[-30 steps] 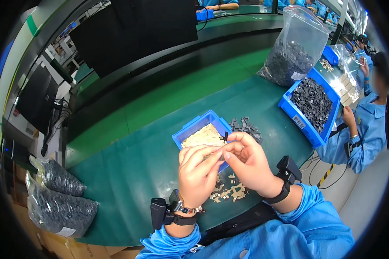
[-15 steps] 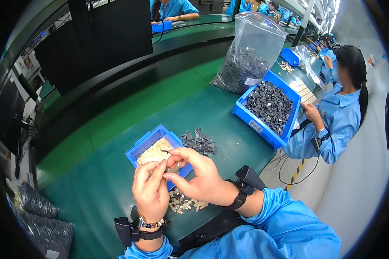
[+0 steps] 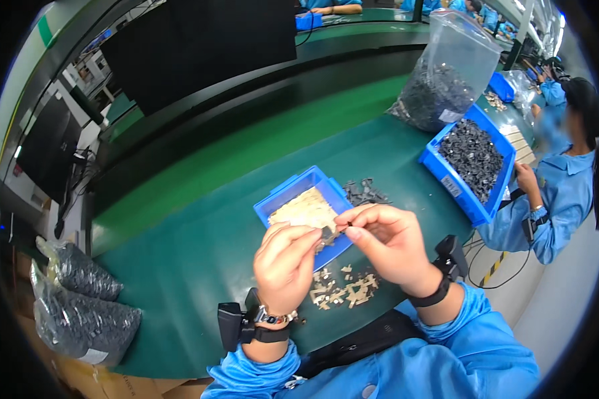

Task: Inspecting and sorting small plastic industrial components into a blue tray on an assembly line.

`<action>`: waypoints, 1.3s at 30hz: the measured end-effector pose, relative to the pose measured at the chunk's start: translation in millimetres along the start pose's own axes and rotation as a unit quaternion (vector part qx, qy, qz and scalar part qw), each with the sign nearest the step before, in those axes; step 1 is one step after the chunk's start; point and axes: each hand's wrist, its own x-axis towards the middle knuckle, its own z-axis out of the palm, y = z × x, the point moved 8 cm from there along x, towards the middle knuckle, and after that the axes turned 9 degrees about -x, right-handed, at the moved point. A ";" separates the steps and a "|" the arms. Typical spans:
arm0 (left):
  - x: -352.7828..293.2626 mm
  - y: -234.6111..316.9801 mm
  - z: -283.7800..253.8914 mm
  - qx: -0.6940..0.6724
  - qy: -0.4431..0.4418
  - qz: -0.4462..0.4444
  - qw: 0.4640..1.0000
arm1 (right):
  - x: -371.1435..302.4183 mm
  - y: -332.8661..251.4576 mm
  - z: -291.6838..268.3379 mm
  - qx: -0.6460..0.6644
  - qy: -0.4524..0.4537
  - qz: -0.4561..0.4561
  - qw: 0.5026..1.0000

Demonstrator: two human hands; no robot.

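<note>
My left hand [image 3: 283, 263] is closed, thumb and fingertips pinching a small dark grey plastic piece [image 3: 327, 233]. Just right of it, my right hand [image 3: 389, 243] pinches a tiny dark part [image 3: 345, 227] between thumb and index finger. The two sets of fingertips nearly meet; whether the parts touch I cannot tell. Both hands are over the near side of a blue bin [image 3: 273, 197] filled with small beige pieces [image 3: 306, 207]. A loose heap of dark grey plastic pieces [image 3: 366, 192] lies behind my right hand. Beige pieces [image 3: 346, 290] are scattered on the table below the hands.
A larger blue bin [image 3: 439, 178] full of dark grey pieces stands right, beside a clear bag [image 3: 439, 90] of similar parts. Filled bags [image 3: 86, 326] lie at the left edge. A black panel [image 3: 199, 53] rises behind. A co-worker [image 3: 552, 193] sits at right.
The whole scene has shifted right and slightly up in view. My fingertips have come together differently, and the grey piece in my left hand now shows clearly.
</note>
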 end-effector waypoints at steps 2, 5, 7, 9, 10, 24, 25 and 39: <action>1.5 1.2 3.1 0.000 -0.024 0.017 1.000 | 4.2 -8.9 -1.5 -0.077 -0.015 -0.006 0.997; 0.7 2.5 1.4 0.017 -0.027 0.025 0.999 | 6.8 -10.2 1.3 -0.116 -0.020 0.009 0.993; 0.7 3.1 2.0 0.021 -0.029 0.027 0.999 | 7.9 -6.3 3.3 -0.124 -0.017 0.023 0.992; 0.3 3.7 3.7 0.021 -0.031 0.030 0.999 | 7.7 2.9 4.8 -0.087 -0.009 0.056 0.995; 0.3 3.7 4.8 0.025 -0.035 0.029 0.999 | 8.0 4.6 5.2 -0.086 -0.009 0.056 0.995; 0.7 6.4 4.3 0.062 -0.037 0.027 0.997 | 8.8 12.6 8.5 -0.071 -0.018 0.064 0.995; 0.7 6.4 4.8 0.062 -0.038 0.027 0.997 | 8.8 12.5 8.1 -0.071 -0.018 0.065 0.995; 0.7 7.7 3.6 0.062 -0.033 0.028 0.997 | 7.8 11.3 9.7 -0.017 -0.014 0.075 0.997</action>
